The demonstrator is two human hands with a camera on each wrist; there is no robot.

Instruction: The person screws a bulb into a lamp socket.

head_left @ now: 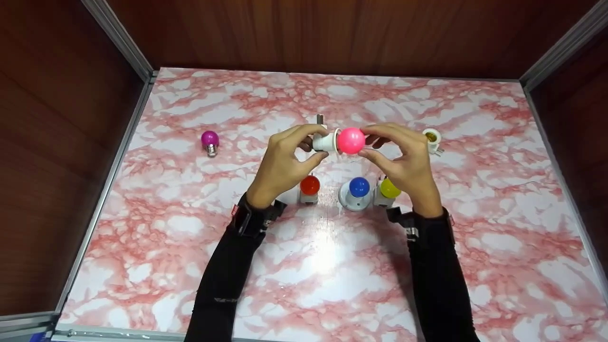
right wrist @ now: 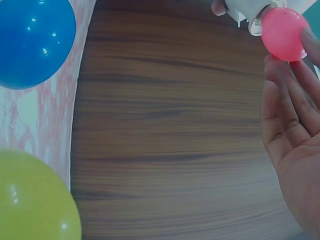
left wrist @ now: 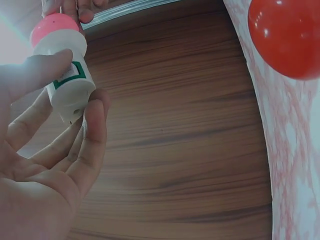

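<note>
My left hand grips a white bulb socket with a two-pin plug behind it. A green-bordered label shows on the socket in the left wrist view. With thumb and fingertips my right hand pinches a pink light bulb. The bulb's base is at the socket's mouth, mostly hidden by the rim; how deep it sits I cannot tell. Both things are held above the table. In the right wrist view the pink bulb lies between thumb and fingers, beside the socket.
Below the hands stand a red bulb, a blue bulb and a yellow bulb, each in a white holder. A purple bulb lies at left, a vacant white socket at right. Wooden walls edge the marbled table.
</note>
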